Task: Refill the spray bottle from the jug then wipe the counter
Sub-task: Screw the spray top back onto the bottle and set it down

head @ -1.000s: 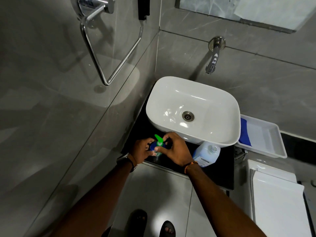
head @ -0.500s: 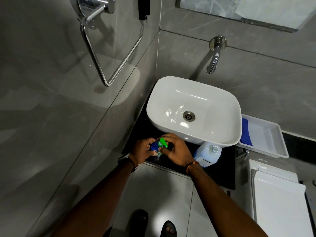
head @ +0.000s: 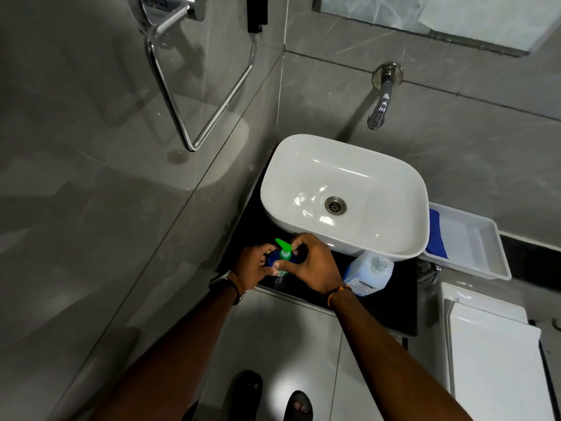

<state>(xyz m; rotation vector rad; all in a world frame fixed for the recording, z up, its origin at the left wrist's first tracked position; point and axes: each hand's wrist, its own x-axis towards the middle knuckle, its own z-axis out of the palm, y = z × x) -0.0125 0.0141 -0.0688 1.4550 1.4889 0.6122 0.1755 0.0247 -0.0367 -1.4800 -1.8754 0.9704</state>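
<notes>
On the black desk (head: 391,308), just in front of the white basin (head: 346,192), a spray bottle (head: 283,262) is standing upright between both hands, its green nozzle (head: 282,245) pointing up and left. The left hand (head: 253,265) is wrapping its fingers around the blue body, while the right hand (head: 312,264) is closing its fingers (head: 280,264) on the green neck below the nozzle. Its contents cannot be made out. Just right of the right hand, a translucent jug (head: 368,273) is sitting partly under the basin's rim, holding pale blue liquid. Farther right, a white tray (head: 473,247) is holding a blue cloth (head: 436,235).
</notes>
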